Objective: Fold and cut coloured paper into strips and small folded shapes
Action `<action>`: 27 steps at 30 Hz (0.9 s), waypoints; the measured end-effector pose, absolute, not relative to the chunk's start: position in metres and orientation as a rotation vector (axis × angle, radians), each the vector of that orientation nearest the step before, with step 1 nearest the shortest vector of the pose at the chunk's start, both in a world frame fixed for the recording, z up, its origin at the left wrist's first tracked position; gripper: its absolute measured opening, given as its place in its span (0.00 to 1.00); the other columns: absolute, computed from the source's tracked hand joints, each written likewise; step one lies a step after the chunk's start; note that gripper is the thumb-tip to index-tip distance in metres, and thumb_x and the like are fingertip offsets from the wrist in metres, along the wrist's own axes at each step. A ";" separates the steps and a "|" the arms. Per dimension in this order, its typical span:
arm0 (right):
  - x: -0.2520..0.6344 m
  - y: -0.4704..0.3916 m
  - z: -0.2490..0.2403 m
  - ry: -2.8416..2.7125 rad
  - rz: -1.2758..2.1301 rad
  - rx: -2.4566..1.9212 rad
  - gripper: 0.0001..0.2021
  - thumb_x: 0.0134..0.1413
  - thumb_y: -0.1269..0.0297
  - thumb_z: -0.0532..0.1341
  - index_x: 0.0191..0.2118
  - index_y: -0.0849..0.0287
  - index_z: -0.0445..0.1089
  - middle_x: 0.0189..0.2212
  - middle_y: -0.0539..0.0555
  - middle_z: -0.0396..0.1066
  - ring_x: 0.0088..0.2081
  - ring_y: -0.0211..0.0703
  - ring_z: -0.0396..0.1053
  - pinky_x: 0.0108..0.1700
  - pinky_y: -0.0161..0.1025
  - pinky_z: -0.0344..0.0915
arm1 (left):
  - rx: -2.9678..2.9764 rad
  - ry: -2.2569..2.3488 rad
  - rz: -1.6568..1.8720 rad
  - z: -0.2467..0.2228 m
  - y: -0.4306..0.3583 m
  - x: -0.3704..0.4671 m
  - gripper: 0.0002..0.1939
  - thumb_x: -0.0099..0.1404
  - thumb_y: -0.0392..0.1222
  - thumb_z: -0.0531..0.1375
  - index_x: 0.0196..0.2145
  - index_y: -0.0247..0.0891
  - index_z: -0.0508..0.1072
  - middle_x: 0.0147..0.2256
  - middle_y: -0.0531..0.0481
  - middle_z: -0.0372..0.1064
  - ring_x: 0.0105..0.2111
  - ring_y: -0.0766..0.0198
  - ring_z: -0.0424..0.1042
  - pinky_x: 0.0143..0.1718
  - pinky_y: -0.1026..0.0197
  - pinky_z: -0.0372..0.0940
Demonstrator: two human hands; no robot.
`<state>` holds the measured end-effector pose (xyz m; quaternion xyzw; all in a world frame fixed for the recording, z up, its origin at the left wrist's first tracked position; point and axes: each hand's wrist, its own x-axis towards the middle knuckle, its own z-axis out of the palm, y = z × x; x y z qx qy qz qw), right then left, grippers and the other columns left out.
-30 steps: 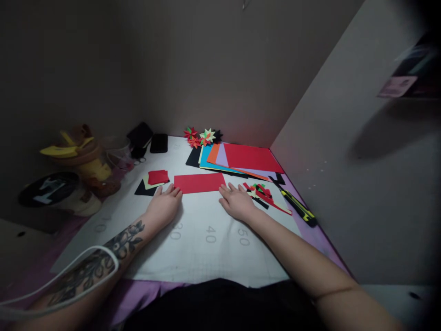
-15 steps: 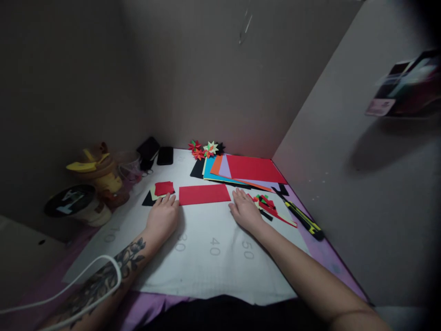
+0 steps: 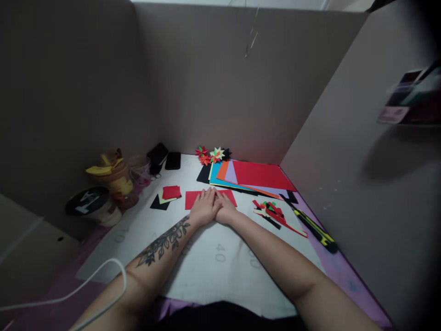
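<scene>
left hand: my left hand (image 3: 204,210) lies flat, palm down, on the red paper strip (image 3: 191,199); fingers spread a little, grip open, nothing pinched.
right hand: my right hand (image 3: 225,211) is flat too, pressed on the same strip, grip open. Inner edges of both hands touch over the strip's middle.
red strip: lies on the white cutting mat (image 3: 213,257), about mid-width of the surface, towards its far edge. Long side runs left-right; both ends stick out from under my hands.
small squares: red square (image 3: 171,191) stacked on a pale one and a black one, just beside the strip's left end, not touching my left hand.
sheet stack: coloured paper stack (image 3: 257,175) with red on top, fanned out, beyond the strip towards the far right corner.
folded stars: paper stars (image 3: 212,154) at the far edge, touching the stack's far-left corner.
offcuts: scraps (image 3: 274,213) in red, green and black, right of my right hand, near but apart.
knife: yellow-black utility knife (image 3: 315,225) along the right edge, just past the scraps.
left edge: round tin (image 3: 91,204) and a yellow-lidded container (image 3: 113,177); two dark items at the far left corner, too dim to identify.
cable: white cable (image 3: 86,287) loops by my left forearm at the near edge.
</scene>
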<state>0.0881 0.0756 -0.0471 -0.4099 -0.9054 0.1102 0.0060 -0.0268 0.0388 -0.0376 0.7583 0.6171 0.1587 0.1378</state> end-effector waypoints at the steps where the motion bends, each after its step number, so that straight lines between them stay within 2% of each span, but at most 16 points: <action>1: 0.091 0.076 -0.047 -2.831 0.360 -1.294 0.35 0.55 0.55 0.53 0.66 0.54 0.40 0.66 0.51 0.38 0.66 0.53 0.29 0.64 0.54 0.34 | 2.194 1.816 0.448 -0.039 0.037 -0.027 0.36 0.68 0.58 0.36 0.65 0.32 0.44 0.65 0.41 0.39 0.64 0.50 0.39 0.62 0.47 0.41; 5: 0.104 0.075 -0.046 -2.767 0.378 -1.369 0.32 0.59 0.58 0.46 0.67 0.58 0.37 0.67 0.51 0.36 0.66 0.52 0.32 0.64 0.53 0.35 | 2.196 1.947 0.368 -0.042 0.034 -0.030 0.35 0.68 0.56 0.37 0.64 0.31 0.47 0.65 0.42 0.43 0.64 0.52 0.41 0.61 0.45 0.41; 10: 0.126 0.075 -0.048 -2.697 0.327 -1.486 0.31 0.61 0.54 0.40 0.66 0.62 0.40 0.67 0.54 0.35 0.66 0.51 0.34 0.63 0.53 0.36 | 2.298 2.013 0.263 -0.045 0.033 -0.045 0.32 0.67 0.52 0.41 0.63 0.30 0.52 0.64 0.41 0.45 0.64 0.51 0.43 0.61 0.44 0.42; 14: 0.145 0.074 -0.050 -2.660 0.316 -1.600 0.33 0.61 0.52 0.40 0.66 0.65 0.38 0.67 0.58 0.32 0.67 0.48 0.31 0.63 0.53 0.35 | 2.343 2.040 0.224 -0.043 0.028 -0.064 0.34 0.66 0.52 0.42 0.62 0.26 0.52 0.63 0.38 0.46 0.63 0.50 0.44 0.60 0.44 0.43; 19: 0.154 0.071 -0.050 -2.591 0.305 -1.706 0.33 0.61 0.51 0.41 0.66 0.66 0.39 0.67 0.59 0.32 0.66 0.50 0.32 0.63 0.55 0.33 | 2.312 2.067 0.127 -0.039 0.022 -0.083 0.36 0.66 0.54 0.42 0.63 0.25 0.51 0.64 0.36 0.44 0.64 0.49 0.43 0.60 0.44 0.44; 24: 0.153 0.066 -0.053 -2.425 0.263 -1.798 0.33 0.60 0.52 0.45 0.64 0.73 0.46 0.65 0.66 0.40 0.66 0.57 0.33 0.63 0.56 0.32 | 2.304 2.092 0.080 -0.037 0.018 -0.087 0.37 0.65 0.54 0.43 0.62 0.21 0.50 0.63 0.32 0.43 0.64 0.48 0.43 0.60 0.45 0.44; 27: 0.155 0.068 -0.053 -2.220 0.346 -1.710 0.28 0.60 0.57 0.47 0.61 0.71 0.52 0.62 0.67 0.50 0.65 0.57 0.42 0.62 0.52 0.39 | 2.294 2.105 0.108 -0.036 0.016 -0.087 0.37 0.65 0.54 0.44 0.62 0.19 0.51 0.63 0.31 0.44 0.63 0.46 0.43 0.60 0.45 0.45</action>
